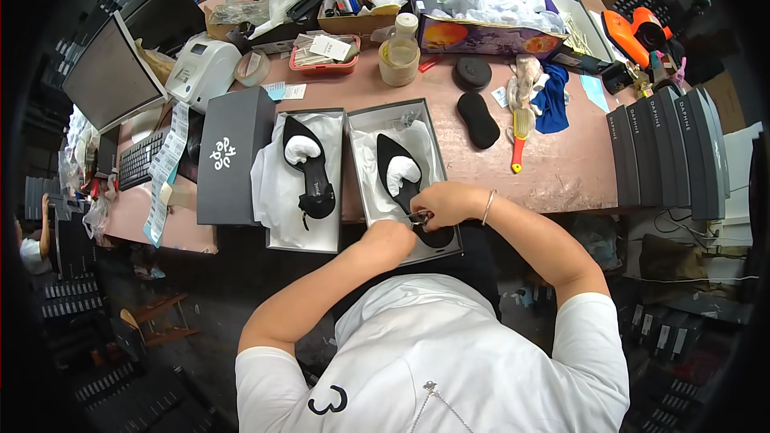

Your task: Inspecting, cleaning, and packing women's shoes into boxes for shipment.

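Black pointed-toe fabric shoe (389, 149) lies in the right grey cardboard box (430, 144). Curled left hand (392, 240) and right hand (449, 204) crowd its near end, grip unclear.

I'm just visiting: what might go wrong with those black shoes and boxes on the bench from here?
The right hand seems to pinch a small shiny item, too small to identify, close to the black shoe; a slip might scuff it.
The right-hand open box seems to reach past the near edge of the table, so pressing down there might tip it.
The bottle of liquid stands just behind that box; a knock might topple it.
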`<state>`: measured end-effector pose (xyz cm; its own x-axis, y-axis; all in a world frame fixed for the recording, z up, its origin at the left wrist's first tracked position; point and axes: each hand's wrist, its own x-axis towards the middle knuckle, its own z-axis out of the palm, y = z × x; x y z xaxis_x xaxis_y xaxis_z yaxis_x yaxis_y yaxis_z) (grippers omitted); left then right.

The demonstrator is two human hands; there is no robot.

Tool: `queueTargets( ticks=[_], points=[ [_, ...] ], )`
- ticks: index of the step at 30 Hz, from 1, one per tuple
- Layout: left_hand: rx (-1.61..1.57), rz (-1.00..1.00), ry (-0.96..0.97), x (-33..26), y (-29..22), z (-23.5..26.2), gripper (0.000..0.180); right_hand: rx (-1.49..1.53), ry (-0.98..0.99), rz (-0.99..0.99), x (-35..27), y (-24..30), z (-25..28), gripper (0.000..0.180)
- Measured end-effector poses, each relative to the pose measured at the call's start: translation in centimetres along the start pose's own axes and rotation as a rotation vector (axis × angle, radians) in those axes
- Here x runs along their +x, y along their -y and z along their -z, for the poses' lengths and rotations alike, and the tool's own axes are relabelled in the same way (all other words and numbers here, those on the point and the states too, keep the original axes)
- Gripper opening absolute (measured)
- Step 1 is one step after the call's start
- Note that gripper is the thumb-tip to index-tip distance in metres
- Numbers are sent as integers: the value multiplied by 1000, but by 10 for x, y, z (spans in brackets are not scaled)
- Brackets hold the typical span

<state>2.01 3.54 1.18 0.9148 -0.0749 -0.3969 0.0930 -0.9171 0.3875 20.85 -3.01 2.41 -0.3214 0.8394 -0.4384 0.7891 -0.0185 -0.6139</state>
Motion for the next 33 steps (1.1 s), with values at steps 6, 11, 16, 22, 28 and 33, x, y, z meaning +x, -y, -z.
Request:
queueTargets(
  ticks=[6,11,16,22,28,33],
  points=[
    [151,121,148,30,-3,-40,15,629,-337,-89,-32,-16,-12,21],
    [3,113,19,12,7,-8,15,1575,-462,-126,-60,-7,-29,13],
    [-1091,228,-380,-16,-8,42,19,1710,-568,-15,-62,6,-41,13],
    [-1802,205,-675,18,-36,8,14,1197,-728,-29,-54,32,-31,15],
    [-1695,101,-632,23,-26,-3,17,1434,-553,-23,-60,29,-29,19],
    [-2055,59,-659,6,-22,-4,14,1614,-665,-9,-50,3,-23,28]
  ],
)
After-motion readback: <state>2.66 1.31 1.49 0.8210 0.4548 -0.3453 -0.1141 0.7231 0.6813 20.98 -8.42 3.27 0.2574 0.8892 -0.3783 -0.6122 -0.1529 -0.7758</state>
